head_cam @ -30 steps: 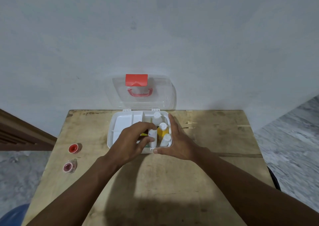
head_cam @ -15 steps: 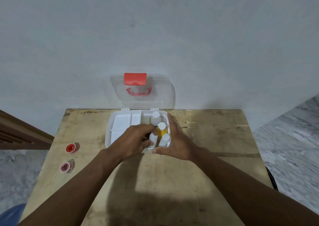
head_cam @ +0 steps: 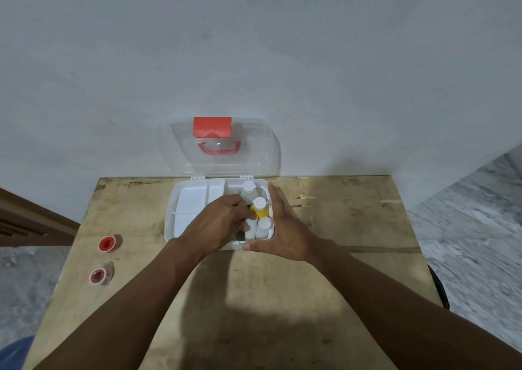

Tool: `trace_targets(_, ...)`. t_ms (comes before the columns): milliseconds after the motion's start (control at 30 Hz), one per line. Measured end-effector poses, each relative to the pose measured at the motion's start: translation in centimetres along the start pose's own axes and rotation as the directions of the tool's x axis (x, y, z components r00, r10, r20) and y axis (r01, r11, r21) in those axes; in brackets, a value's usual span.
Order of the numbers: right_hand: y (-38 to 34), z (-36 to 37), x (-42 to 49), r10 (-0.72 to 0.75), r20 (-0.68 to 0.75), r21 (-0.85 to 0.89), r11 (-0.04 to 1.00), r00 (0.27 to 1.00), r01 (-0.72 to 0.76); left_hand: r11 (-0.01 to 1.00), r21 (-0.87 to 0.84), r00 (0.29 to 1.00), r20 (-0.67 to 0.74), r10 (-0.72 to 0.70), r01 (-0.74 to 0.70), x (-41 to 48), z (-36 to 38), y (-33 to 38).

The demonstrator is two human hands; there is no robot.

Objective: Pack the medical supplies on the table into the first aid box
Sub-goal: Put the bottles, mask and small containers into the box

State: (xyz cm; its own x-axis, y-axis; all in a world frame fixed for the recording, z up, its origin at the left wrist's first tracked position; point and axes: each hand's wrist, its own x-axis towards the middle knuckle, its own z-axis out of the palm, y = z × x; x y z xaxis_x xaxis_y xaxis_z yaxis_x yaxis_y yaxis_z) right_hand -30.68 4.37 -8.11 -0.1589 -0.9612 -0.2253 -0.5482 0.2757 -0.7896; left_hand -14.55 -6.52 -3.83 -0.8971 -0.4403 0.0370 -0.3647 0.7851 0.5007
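Observation:
The white first aid box [head_cam: 180,200] stands open at the table's far edge, its clear lid [head_cam: 223,146] with a red latch leaning on the wall. In its right compartment stand several bottles: a clear one [head_cam: 248,187], a yellow one [head_cam: 260,207] and a white one [head_cam: 264,227]. My left hand [head_cam: 223,224] reaches into that compartment and its fingers curl round a small white bottle [head_cam: 250,228]. My right hand [head_cam: 282,231] lies flat against the box's right side, thumb along the front wall. Two red tape rolls [head_cam: 107,244] [head_cam: 98,276] lie at the table's left.
The wooden table [head_cam: 310,299] ends at the wall behind the box. A brown wooden frame [head_cam: 28,222] stands to the left, a blue object [head_cam: 14,352] shows at the bottom left, and marble floor [head_cam: 474,222] lies to the right.
My left hand has pushed the small white bottle lower into the right compartment. My right hand has stayed against the box's side.

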Motion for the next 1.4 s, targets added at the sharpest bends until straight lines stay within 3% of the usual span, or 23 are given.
trace_targets(233,-0.4,-0.1,-0.1,0.025,0.014,0.002,1.000,1.000,-0.026,0.999,0.040,0.998,-0.050,-0.031,0.033,-0.6,0.2,-0.1)
trace_targets(333,-0.4,-0.1,-0.2,0.020,0.022,0.026,0.999,1.000,-0.020,0.997,-0.024,0.995,-0.067,-0.070,0.069,-1.6,0.2,0.1)
trace_targets(467,-0.7,-0.2,-0.1,-0.006,-0.018,0.020,1.000,1.000,0.006,0.995,-0.044,0.978,-0.188,-0.093,0.086,-3.2,0.1,0.7)
trace_targets(667,-0.6,-0.9,0.0,-0.106,-0.020,0.007,0.994,0.994,0.106,0.969,-0.059,0.884,-0.398,-0.244,0.240,-6.1,0.9,1.5)
trace_targets(800,0.0,-0.4,0.3,-0.006,0.008,-0.048,0.999,1.000,0.006,0.937,-0.100,0.801,-0.493,-0.338,0.334,-8.6,2.1,2.3)
trace_targets(1033,1.0,0.0,0.6,0.003,-0.012,-0.003,1.000,1.000,-0.003,0.762,-0.234,0.558,-0.559,-0.613,0.604,-15.5,4.2,2.9)
trace_targets(1167,1.3,0.2,0.8,0.014,0.013,-0.006,1.000,1.000,-0.013,0.655,-0.210,0.495,-0.501,-0.710,0.726,-20.6,4.6,2.0)
trace_targets(1300,1.4,0.3,0.7,0.009,0.035,-0.015,1.000,0.999,-0.008,0.584,-0.061,0.487,-0.487,-0.725,0.809,-24.8,4.6,-0.2)
trace_targets(1400,1.4,0.3,0.7,-0.005,0.030,-0.011,1.000,1.000,0.005,0.459,0.074,0.441,-0.449,-0.777,0.885,-27.1,4.3,-2.0)
